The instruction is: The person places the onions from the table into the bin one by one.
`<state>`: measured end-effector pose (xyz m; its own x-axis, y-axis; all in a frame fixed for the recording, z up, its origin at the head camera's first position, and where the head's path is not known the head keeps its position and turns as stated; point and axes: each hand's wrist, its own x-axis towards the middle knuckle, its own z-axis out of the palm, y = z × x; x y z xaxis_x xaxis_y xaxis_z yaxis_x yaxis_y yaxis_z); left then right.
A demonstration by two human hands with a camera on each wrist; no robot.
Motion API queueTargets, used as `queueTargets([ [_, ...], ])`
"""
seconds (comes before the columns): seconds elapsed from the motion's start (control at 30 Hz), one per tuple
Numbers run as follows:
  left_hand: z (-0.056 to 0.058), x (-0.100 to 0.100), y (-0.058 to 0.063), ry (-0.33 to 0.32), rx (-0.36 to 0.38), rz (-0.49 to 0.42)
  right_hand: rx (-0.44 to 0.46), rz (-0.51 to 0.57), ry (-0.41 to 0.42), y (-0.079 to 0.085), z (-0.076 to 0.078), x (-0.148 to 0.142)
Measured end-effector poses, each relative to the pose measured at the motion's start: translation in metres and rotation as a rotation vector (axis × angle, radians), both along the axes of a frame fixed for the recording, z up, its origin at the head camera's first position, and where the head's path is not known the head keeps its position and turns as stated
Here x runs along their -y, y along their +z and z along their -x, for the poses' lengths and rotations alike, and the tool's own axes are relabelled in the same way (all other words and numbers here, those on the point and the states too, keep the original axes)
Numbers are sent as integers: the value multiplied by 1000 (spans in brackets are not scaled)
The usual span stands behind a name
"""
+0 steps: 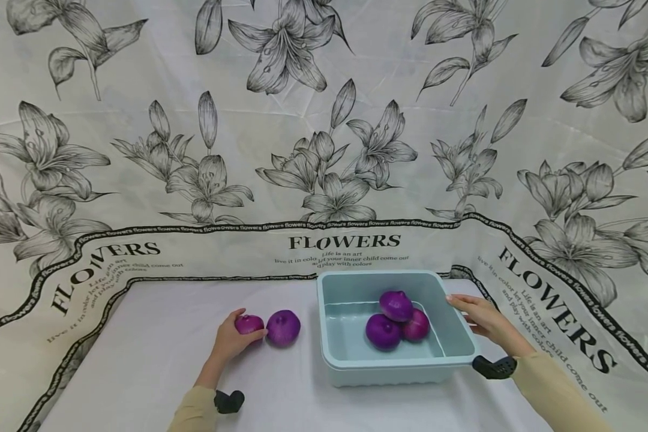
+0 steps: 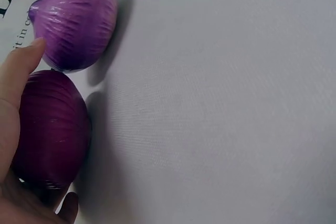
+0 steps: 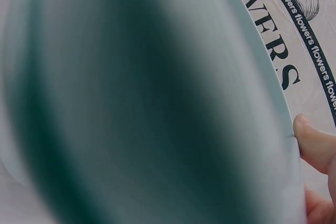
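My left hand [image 1: 228,341] curls round a reddish-purple onion [image 1: 249,324] on the white cloth, thumb on one side and fingers on the other. A larger purple onion [image 1: 283,329] sits just right of it; in the left wrist view this second onion [image 2: 79,22] lies close beyond the thumb. At the right, my right hand [image 1: 486,321] holds the side rim of a pale blue plastic tub [image 1: 399,362], its thumb [image 3: 310,137] at the edge. Inside the tub, two purple onions [image 1: 383,332] and a redder onion [image 1: 417,325] are heaped together, one resting on top.
White cloth [image 1: 156,360] covers the table. Behind and at both sides rises a flower-printed sheet [image 1: 324,180] with black lettering. A black wrist mount [image 1: 494,367] on the right arm is close to the tub's front right corner.
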<state>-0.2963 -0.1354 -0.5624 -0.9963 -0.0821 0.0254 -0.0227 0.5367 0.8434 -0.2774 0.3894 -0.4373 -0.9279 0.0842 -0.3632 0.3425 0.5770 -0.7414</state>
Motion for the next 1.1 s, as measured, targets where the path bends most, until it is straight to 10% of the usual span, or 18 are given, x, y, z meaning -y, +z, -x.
queueTargets([
  [1.1,-14,-15,-8,56,-118,38,-26,32,22,-3,0,-1],
])
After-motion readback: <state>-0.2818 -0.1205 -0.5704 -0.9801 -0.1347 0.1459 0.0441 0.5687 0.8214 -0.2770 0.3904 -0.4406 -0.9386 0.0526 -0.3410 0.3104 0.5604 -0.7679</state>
